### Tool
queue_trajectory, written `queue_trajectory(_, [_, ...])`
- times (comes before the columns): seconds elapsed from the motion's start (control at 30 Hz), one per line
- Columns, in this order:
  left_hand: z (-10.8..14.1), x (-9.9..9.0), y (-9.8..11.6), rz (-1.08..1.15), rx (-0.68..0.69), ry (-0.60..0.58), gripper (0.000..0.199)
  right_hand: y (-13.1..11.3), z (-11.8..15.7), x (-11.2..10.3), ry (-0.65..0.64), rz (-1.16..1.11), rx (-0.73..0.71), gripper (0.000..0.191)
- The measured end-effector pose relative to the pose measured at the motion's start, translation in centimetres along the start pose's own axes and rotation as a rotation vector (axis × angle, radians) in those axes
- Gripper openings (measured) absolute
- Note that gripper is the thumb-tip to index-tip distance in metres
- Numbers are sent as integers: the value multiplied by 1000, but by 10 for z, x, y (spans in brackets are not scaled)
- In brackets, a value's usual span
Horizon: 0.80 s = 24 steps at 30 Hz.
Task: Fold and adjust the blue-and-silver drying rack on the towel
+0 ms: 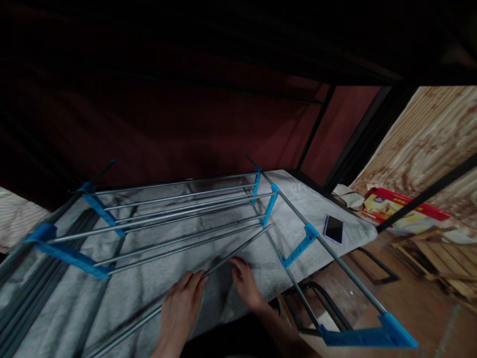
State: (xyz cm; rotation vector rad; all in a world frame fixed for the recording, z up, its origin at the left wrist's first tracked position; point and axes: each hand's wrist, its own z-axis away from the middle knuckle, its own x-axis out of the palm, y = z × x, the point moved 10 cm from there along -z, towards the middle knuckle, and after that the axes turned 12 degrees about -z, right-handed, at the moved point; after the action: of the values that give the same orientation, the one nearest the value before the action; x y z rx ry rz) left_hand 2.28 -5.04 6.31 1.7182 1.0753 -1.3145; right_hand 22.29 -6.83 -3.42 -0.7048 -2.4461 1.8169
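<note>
Head cam: L hand (pixel 183 304) has a loose metal rod (pixel 244 245) in its grip, fingers curled over the top approx. mid-length. R hand (pixel 244 283) is further up the same rod, fingers bent, tips right at it; can't tell if that grip is clenched on it or just touching. Rod runs diag. over the cloth-covered surface (pixel 285 186), lower end toward bottom-left edge of view, upper end near the R side of the rack frame (pixel 292 208) (contact there unclear). Rack = grey tubes w/ blue brackets (pixel 301 244) both sides, several thin bars spanning between. Bundle of dark tubes (pixel 40 278) on far L of surface. Phone (pixel 333 229) lies flat, R of rack. Beyond surface edge, R: red/yellow box (pixel 404 209), slatted wooden item (pixel 436 258) nr floor.
</note>
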Motion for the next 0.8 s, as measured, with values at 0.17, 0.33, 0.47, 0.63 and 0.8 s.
queue_trajectory(0.17, [-1,24,9,-39,-15,-129,37,21,-10,-33,136,-569,316,24])
queue_trajectory(0.33, [-2,39,35,2,21,-224,31,41,-5,-51,184,-950,548,35])
queue_trajectory(0.47, [-5,52,44,68,57,-271,28,71,1,-73,292,-912,602,35])
queue_trajectory(0.63, [-3,60,34,83,102,-281,32,91,5,-83,292,-859,630,28])
queue_trajectory(0.8, [4,65,13,74,64,-256,31,85,0,-86,198,-733,540,29])
